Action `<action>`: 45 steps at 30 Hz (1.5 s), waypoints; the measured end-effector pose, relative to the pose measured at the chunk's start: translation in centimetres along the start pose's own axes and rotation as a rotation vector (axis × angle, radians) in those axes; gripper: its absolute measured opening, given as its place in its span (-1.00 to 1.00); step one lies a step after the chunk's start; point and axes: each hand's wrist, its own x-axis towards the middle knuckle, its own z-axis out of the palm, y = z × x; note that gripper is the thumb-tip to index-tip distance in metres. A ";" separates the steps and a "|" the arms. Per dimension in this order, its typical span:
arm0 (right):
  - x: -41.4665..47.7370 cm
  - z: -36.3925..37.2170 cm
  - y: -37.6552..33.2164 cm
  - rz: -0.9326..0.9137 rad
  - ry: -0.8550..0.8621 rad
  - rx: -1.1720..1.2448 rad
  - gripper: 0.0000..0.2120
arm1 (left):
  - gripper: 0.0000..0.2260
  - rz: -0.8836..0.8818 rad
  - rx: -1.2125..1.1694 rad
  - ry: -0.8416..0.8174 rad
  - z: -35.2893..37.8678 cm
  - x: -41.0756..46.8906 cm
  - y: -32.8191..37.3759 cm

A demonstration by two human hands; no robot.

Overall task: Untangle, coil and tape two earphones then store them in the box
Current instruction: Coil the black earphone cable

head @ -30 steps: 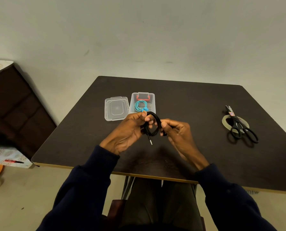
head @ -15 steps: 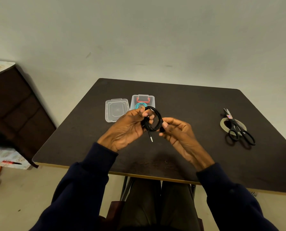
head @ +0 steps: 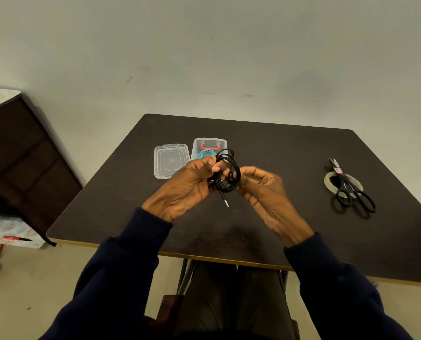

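Note:
A coiled black earphone [head: 229, 171] is held above the dark table [head: 290, 155]. My left hand [head: 187, 185] pinches the coil's left side between thumb and fingers. My right hand [head: 263, 187] touches its right side with fingertips curled on the loops. The jack plug [head: 226, 203] dangles below the coil. Behind my left hand stands a clear plastic box [head: 210, 143] with a red clip, and a coiled turquoise earphone [head: 204, 153] lies inside it. The box's clear lid [head: 170, 161] lies flat to its left.
Black scissors [head: 352, 192] lie across a roll of clear tape [head: 329, 181] at the table's right. A dark wooden cabinet [head: 20, 148] stands on the floor to the left. The table's near edge [head: 229, 258] runs over my lap.
Both hands lifted the black coil slightly up and away from me, toward the box. My right fingers spread a little on the coil's right side.

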 end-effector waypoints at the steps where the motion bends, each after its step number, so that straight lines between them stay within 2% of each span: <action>1: 0.1 0.0 0.0 0.013 0.002 0.030 -0.81 | -0.76 0.004 0.023 0.014 -0.1 0.1 0.0; 4: -0.1 0.2 0.1 0.045 -0.016 0.096 -0.75 | -0.79 0.009 0.070 0.042 -0.3 0.3 -0.2; 10: -0.6 0.0 -0.5 0.101 -0.103 0.124 -0.75 | -0.70 0.032 0.190 0.058 -0.6 0.3 -0.3; 13: -1.1 0.2 -0.7 0.067 -0.075 -0.040 -0.79 | -0.70 0.046 0.241 0.084 -0.5 0.5 -0.6; 16: -1.4 0.6 -0.6 -0.013 -0.012 -0.248 -0.73 | -0.71 0.072 0.270 0.097 -0.1 0.7 -1.0; 21: -1.7 1.0 -0.4 -0.102 -0.023 -0.354 -0.68 | -0.73 0.102 0.323 0.113 0.1 0.7 -1.3; 28: -1.9 1.6 0.4 -0.160 0.014 -0.461 -0.74 | -0.68 0.128 0.482 0.128 -0.2 0.6 -1.3; 31: -1.7 1.6 0.6 -0.183 0.051 -0.536 -0.68 | -0.69 0.148 0.535 0.131 -0.4 0.6 -1.5; 35: -1.8 1.5 0.8 -0.226 0.120 -0.704 -0.50 | -0.72 0.181 0.606 0.159 -0.7 0.8 -1.7; 39: -1.8 1.5 1.1 -0.239 0.140 -0.743 -0.65 | -0.69 0.220 0.684 0.195 -0.7 0.8 -1.6; 45: -1.6 1.2 1.5 -0.176 0.115 -0.594 -0.70 | -0.74 0.237 0.820 0.255 -0.2 0.7 -1.6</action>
